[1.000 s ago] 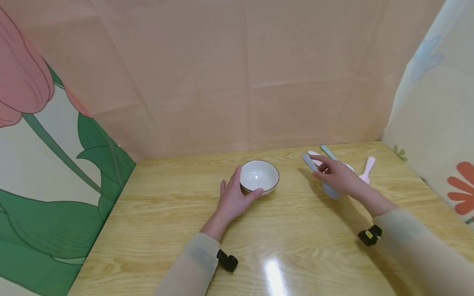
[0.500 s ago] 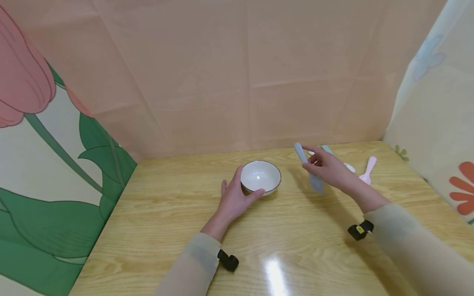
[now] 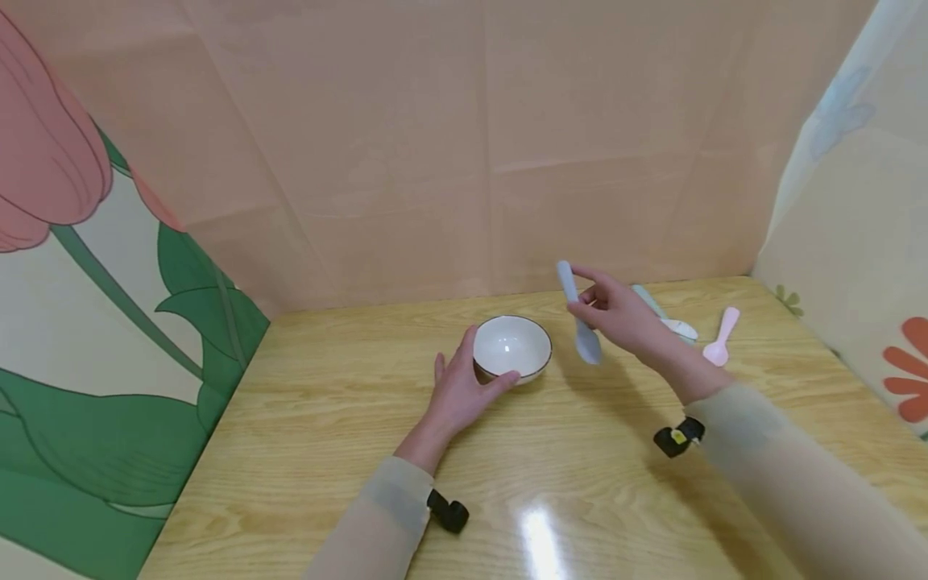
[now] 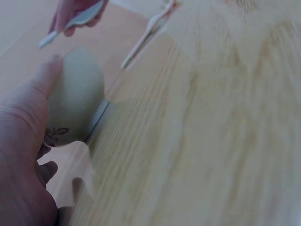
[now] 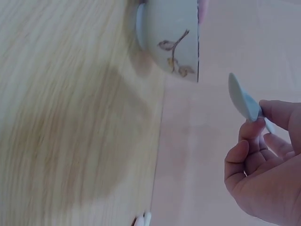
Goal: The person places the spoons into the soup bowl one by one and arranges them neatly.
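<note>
A white bowl [image 3: 511,348] with a dark rim stands upright on the wooden table. My left hand [image 3: 460,391] grips its left side, thumb on the near wall and fingers around the far left. In the right wrist view the bowl [image 5: 174,42] shows a brown twig pattern. My right hand [image 3: 616,310] pinches a pale blue-grey spoon [image 3: 587,342] by its handle, just right of the bowl and above the table. The spoon's scoop points down in the head view, its handle end up. In the right wrist view the spoon [image 5: 242,99] is apart from the bowl.
Right of my right hand lie a green-handled utensil [image 3: 648,300], a white spoon head [image 3: 680,329] and a pink spoon [image 3: 721,338]. The wooden table [image 3: 326,435] meets a pinkish backdrop [image 3: 391,201] at the back. Printed cloth panels [image 3: 80,387] stand at the sides.
My right hand has lifted the blue-grey spoon from among the other utensils and carried it left toward the bowl. The left hand and the bowl have stayed in place.
</note>
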{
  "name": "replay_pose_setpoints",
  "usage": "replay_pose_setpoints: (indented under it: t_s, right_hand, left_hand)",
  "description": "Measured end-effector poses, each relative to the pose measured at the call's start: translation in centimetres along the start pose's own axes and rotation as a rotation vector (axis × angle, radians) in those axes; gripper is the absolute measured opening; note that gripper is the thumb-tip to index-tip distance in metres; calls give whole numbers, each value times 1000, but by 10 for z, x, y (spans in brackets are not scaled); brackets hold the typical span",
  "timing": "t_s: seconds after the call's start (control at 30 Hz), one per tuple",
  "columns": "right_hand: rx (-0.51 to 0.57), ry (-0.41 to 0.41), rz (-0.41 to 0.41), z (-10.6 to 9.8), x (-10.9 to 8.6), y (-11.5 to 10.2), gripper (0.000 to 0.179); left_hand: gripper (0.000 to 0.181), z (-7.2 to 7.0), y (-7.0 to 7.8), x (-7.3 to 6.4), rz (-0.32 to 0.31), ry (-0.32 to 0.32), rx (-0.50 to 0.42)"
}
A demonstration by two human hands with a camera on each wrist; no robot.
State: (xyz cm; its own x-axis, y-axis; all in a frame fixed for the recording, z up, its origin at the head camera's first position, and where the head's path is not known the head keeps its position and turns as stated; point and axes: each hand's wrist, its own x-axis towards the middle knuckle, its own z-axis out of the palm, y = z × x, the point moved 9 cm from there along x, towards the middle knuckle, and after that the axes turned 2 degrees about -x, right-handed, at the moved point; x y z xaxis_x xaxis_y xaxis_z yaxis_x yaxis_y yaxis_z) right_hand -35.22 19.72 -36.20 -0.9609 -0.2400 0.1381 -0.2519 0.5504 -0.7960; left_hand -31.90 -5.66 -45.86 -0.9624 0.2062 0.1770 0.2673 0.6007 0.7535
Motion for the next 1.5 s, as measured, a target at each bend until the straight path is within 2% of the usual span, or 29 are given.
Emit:
replay_pose_setpoints:
  t_s: [0.4,0.97,1.27,1.5]
  right_hand:
    - [102,3,9,24,17,-12,72]
    - [121,-2,-48,56,29,-23,68]
    - [102,-18,-41,70,31,-21,69]
    - [31,-5,-25,78,33,-18,66]
  left_hand:
    - [111,1,0,-1,0,-6,-8]
    - [112,-1,0,-3,-5,-16,-7]
    - [109,2,0,-3,15,-14,-17]
    - [111,2,1,-3,9,-18,-5]
